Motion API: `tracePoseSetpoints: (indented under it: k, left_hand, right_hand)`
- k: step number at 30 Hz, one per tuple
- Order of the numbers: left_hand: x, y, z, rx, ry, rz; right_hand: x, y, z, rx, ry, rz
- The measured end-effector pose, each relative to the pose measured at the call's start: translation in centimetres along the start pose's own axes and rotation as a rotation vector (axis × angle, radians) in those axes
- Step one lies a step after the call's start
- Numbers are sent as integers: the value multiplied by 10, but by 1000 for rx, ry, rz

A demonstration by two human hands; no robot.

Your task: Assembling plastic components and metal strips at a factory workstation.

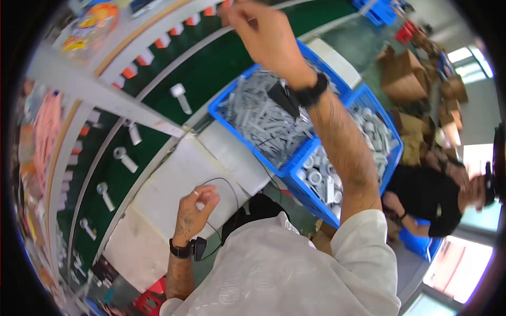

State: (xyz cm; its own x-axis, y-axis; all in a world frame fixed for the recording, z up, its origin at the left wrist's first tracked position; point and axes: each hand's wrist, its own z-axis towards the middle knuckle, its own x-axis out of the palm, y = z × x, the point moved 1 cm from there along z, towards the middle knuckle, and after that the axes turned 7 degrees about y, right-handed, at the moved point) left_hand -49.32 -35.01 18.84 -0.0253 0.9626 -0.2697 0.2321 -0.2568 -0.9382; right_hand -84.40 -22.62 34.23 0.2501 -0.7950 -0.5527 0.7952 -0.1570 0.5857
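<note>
My right hand [269, 39] reaches out over the dark green conveyor belt [158, 97], beyond the blue crates. Its thumb and fingers are bent together in a pinch, slightly blurred; anything between the tips cannot be made out. Lower down, my left hand [196, 213] hovers above a pale work surface [182, 174], fingers curled in and nothing visible in them. A thin black cable loops beside it. Both wrists wear black straps with small devices. On the belt lies a white part with a broad head and narrow stem [181, 98]; several similar parts [125, 159] follow along it.
Beneath my right arm stands a blue crate [224, 113] full of long grey plastic pieces. Adjoining blue crates [398, 139] hold white round parts. Orange-and-white pieces [145, 57] line a ledge past the belt. A co-worker [427, 197] is at the right, near cardboard boxes [403, 76].
</note>
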Motion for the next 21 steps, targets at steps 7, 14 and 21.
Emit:
tracePoseSetpoints:
  k: [7,14,21]
  left_hand:
    - [57,101,-37,-281,233,-168]
    - [105,66,1,-210,286,-216]
    - [157,7,43,-57,340,22]
  right_hand:
    - [-53,-36,-344,952,139,-143]
    - [-82,-55,-539,903,410,-921]
    - [-97,-30,-433,818,-6,-427]
